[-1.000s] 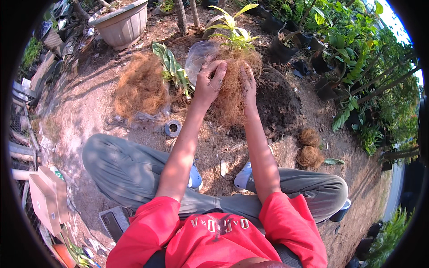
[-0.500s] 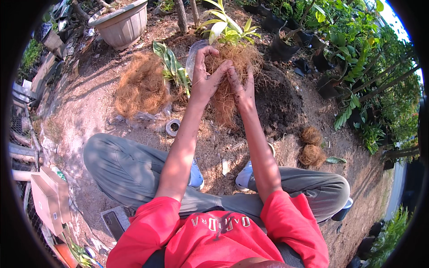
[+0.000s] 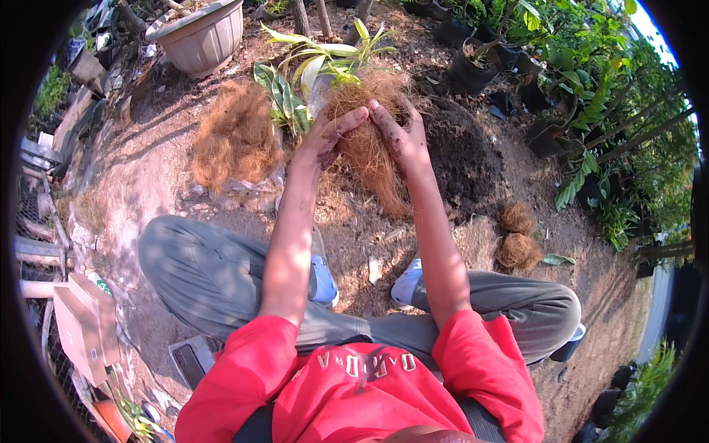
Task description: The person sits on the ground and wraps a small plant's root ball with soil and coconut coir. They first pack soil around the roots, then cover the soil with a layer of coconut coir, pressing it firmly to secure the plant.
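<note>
A bundle of brown coconut fibre [image 3: 369, 151] hangs between my hands, wrapped around the base of a leafy green plant [image 3: 341, 65]. My left hand [image 3: 330, 136] cups its left side, thumb pressed over the front. On the other side my right hand [image 3: 401, 136] grips the bundle, its thumb reaching up near the left thumb. Both hands are smudged with dark soil. Loose strands trail down below my palms. What lies inside the fibre is hidden. Behind my left hand is part of a clear plastic piece [image 3: 319, 94].
A loose fibre heap [image 3: 235, 136] lies left, beside a variegated plant [image 3: 284, 100]. Dark soil [image 3: 465, 159] is piled to the right, with two fibre balls [image 3: 518, 251] nearer me. A large pot [image 3: 199, 40] stands far left; black plant bags [image 3: 471, 72] line the far right.
The plant and its fibre have shifted left and tilted, leaves now leaning left. My left hand has closed from a spread curl onto the bundle. The tape roll is now hidden behind my left forearm.
</note>
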`<state>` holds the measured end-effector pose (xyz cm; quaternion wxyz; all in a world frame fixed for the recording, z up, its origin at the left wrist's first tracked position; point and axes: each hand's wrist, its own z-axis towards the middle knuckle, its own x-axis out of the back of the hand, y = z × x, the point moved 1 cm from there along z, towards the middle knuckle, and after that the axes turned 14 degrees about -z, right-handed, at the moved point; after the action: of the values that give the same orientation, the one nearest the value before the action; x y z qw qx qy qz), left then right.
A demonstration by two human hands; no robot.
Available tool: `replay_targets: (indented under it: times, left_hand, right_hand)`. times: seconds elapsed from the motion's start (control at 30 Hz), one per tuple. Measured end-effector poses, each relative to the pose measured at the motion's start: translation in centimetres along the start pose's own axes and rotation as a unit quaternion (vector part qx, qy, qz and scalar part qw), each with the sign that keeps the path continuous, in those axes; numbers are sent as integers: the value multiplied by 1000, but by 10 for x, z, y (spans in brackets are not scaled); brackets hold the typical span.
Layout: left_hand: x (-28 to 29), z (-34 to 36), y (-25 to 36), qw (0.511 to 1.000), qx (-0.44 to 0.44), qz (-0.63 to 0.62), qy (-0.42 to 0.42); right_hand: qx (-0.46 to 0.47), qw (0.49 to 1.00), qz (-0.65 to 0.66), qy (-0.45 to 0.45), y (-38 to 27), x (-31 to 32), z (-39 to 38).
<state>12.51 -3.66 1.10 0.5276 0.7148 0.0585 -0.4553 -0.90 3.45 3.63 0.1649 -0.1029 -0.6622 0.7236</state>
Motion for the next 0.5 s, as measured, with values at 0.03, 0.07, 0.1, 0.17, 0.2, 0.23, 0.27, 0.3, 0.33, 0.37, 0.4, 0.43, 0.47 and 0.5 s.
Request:
replay_targets:
  times: [0.03,0.07,0.1,0.17,0.2,0.23,0.27,0.3,0.33,0.37,0.4,0.43,0.47,0.5]
  left_hand:
    - [2,2,-4,1000,8,-12,8]
    - [7,5,-9,998,25,-53,10]
    - [14,9,-15,995,41,-94,13]
    - [30,17,-24,982,35,-185,19]
    - [40,23,-32,971,18,-237,19]
    - [33,22,-30,958,3,-287,17]
    - [28,20,-23,960,36,-276,-35]
    - [29,26,-26,955,20,-296,-27]
    - [31,35,-28,949,4,-315,-19]
    - [34,38,-27,943,-17,-331,-8]
    - [35,33,-17,953,-46,-300,11]
    - [31,31,-14,959,-65,-273,25]
    - [26,30,-11,965,-84,-246,39]
    - [22,34,-17,969,-94,-223,48]
  right_hand:
    - [-13,1000,-6,-2,1,0,1]
    - [-21,1000,4,-4,1,1,2]
    - [-30,999,16,-7,-1,3,2]
    - [-66,997,37,7,3,11,5]
    - [-33,996,73,-35,6,23,10]
    - [0,991,109,-73,8,35,14]
    - [24,988,134,-77,14,42,15]
    - [34,990,126,-47,26,51,18]
    - [44,992,118,-16,42,60,23]
    - [54,992,113,9,57,62,27]
    - [160,985,22,64,64,51,19]
    - [200,970,-41,135,82,45,16]
    - [237,945,-149,168,99,42,5]
    - [268,904,-262,204,116,45,-5]
